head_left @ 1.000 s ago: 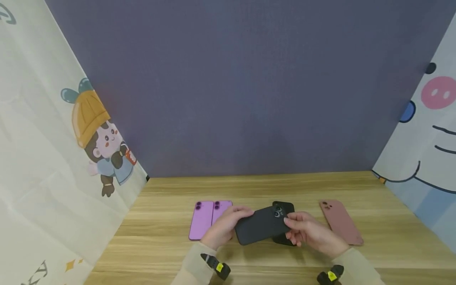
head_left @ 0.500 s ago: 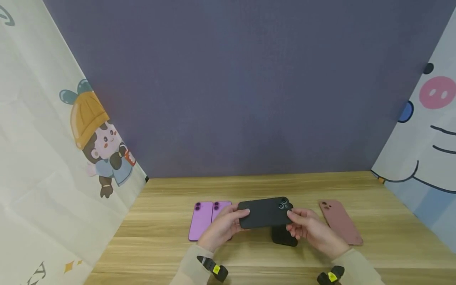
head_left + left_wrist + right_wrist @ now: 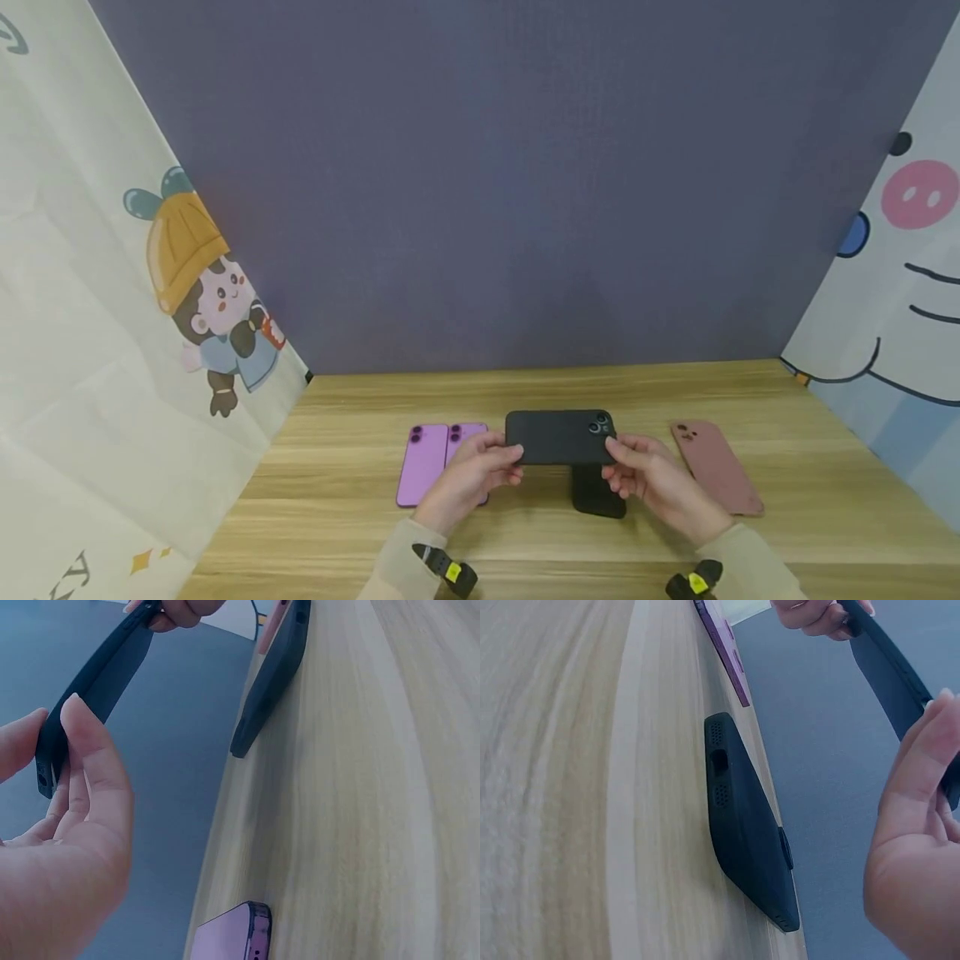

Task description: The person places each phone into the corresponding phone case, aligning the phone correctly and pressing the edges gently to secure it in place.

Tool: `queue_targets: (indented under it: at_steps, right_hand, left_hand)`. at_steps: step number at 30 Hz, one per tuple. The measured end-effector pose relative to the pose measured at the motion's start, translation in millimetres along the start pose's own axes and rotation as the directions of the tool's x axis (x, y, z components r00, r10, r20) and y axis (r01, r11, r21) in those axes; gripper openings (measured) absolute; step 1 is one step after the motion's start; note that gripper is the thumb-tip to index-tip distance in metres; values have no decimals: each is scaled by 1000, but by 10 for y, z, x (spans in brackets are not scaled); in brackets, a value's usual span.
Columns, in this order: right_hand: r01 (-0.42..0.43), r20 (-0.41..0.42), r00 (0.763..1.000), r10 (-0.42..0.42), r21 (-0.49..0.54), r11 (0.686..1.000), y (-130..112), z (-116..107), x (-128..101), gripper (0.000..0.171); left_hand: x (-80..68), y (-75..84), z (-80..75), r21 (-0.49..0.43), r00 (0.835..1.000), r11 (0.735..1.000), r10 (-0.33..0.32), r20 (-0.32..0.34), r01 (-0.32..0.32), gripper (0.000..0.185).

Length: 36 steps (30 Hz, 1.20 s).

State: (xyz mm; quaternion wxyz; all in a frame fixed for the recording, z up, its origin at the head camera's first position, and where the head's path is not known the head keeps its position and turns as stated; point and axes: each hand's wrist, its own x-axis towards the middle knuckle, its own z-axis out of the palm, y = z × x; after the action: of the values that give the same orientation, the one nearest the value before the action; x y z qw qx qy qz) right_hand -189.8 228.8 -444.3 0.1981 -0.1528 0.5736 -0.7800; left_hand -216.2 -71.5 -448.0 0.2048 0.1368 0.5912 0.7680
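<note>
Black phone [image 3: 560, 437] apparently hides the case [image 3: 597, 493] top.

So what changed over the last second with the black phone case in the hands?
Both hands, left hand and right hand, raised the black phone case off the black phone lying on the table and turned it from tilted to level, keeping their grip on its ends. The two purple phones and the pink phone stayed put.

Staged recording booth, wooden tabletop [image 3: 525, 533], grey backdrop [image 3: 510, 183], cartoon-printed side sheets [image 3: 112, 292]
</note>
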Motion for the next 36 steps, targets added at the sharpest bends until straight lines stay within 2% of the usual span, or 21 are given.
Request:
queue_targets:
  at_steps: [6,11,17,22,29,36]
  right_hand:
    - [-55,21,998,56,-12,998,-9,1,5,20]
    - [-98,19,995,100,-72,993,-42,24,-3,21]
    - [-139,-95,988,123,-195,971,-122,47,12,24]
    - [-143,-187,977,105,-204,968,-177,36,39,27]
    - [-145,-247,965,92,-202,969,-166,47,90,32]
    - [-162,-264,960,96,-242,957,-157,59,110,35]
  left_hand:
    - [-35,35,-10,36,1000,999,19,-11,-19,15]
    - [-59,36,-40,36,1000,999,9,-11,-9,18]
    - [-66,27,-72,23,1000,1000,-1,-30,2,16]
    - [-76,32,-85,12,1000,1000,0,-18,0,16]
    - [-99,38,-77,10,1000,1000,-18,-5,18,16]
    - [-127,42,-68,41,999,999,-33,-4,33,18]
